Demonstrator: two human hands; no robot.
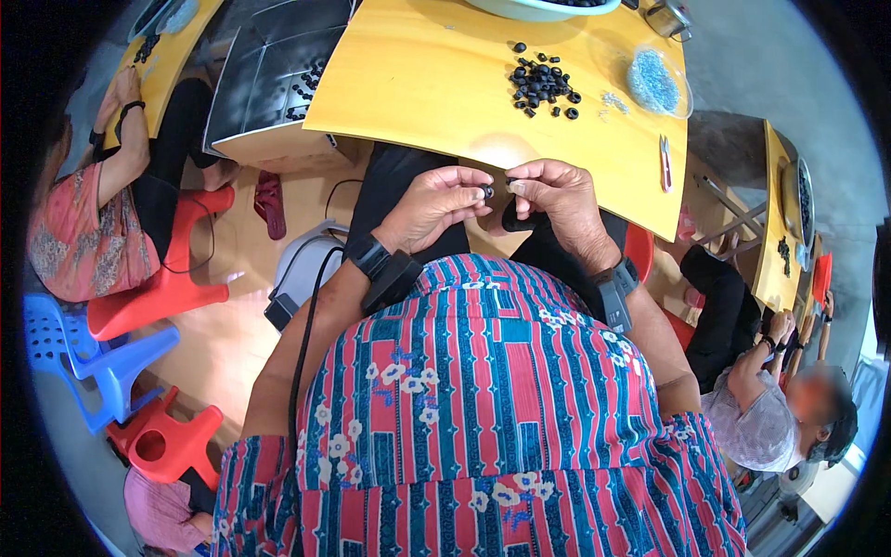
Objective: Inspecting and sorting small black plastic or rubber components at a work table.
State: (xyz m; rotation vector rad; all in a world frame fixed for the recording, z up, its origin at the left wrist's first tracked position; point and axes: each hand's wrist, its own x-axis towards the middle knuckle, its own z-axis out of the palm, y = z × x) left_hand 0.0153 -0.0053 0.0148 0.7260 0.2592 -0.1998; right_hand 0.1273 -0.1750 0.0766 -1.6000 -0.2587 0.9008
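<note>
Just off the near edge of the yellow table (399, 84), my two hands are close together. My left hand (432, 206) pinches a small round black part (487, 191) between thumb and fingertips. A short gap away, my right hand (561, 200) is closed in a pinch on a small dark piece (510, 183), mostly hidden by the fingers. Beyond my hands, a loose pile of small black parts (543, 85) lies on the table. To its right, a clear round dish (685, 100) holds many tiny bluish pieces, with some pale bits (613, 102) scattered beside it.
Small red-handled snips (665, 165) lie near the table's right edge. A pale green basin (548, 11) and a metal cup (668, 19) stand at the back. An open box (264, 84) with black parts adjoins on the left. Other people sit at tables on both sides.
</note>
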